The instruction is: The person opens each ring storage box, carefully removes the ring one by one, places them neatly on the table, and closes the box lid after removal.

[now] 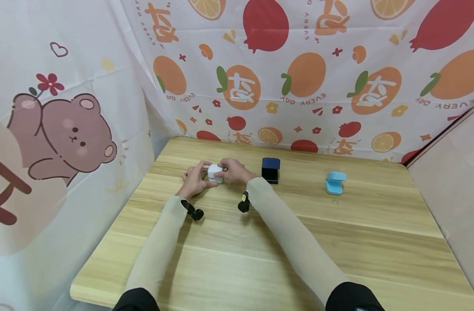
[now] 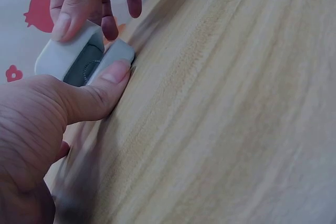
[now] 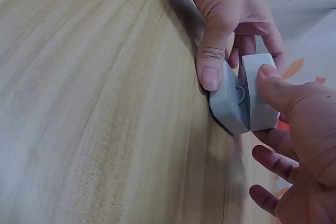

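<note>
A small white ring box point(image 1: 215, 171) stands on the table, its lid partly raised. My left hand point(image 1: 195, 180) grips the lower half, with the thumb pressed on its front in the left wrist view. From the other side my right hand point(image 1: 237, 171) pinches the lid point(image 3: 258, 95) between thumb and fingers. Through the gap a thin ring point(image 3: 241, 95) with a beaded-looking band shows upright in the base point(image 3: 227, 102). The fingers behind the box are partly hidden.
Right of my hands, a dark blue box point(image 1: 270, 163) stands with its lid up. Farther right is a light blue box point(image 1: 334, 186), also with its lid up, and a faint small circle point(image 1: 335, 202) in front. Printed cloth point(image 1: 271, 116) hangs behind the wooden table point(image 1: 229, 259).
</note>
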The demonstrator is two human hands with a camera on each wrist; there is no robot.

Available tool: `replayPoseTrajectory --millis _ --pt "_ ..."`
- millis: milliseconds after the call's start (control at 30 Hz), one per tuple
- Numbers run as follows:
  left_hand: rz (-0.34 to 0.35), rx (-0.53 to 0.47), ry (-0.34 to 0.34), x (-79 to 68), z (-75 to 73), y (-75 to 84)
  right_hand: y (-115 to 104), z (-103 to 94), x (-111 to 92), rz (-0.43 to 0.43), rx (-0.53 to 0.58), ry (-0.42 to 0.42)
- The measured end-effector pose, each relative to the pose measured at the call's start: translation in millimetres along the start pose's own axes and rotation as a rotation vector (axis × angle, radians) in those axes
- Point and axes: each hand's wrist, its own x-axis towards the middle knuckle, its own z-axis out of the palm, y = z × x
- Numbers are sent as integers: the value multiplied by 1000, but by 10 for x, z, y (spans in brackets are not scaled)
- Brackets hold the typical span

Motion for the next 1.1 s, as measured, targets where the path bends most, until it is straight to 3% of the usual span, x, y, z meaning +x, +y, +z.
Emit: replayPoseTrajectory --millis 1100 --pt "-22 -8 -9 -31 -15 48 2 -51 19 27 110 -37"
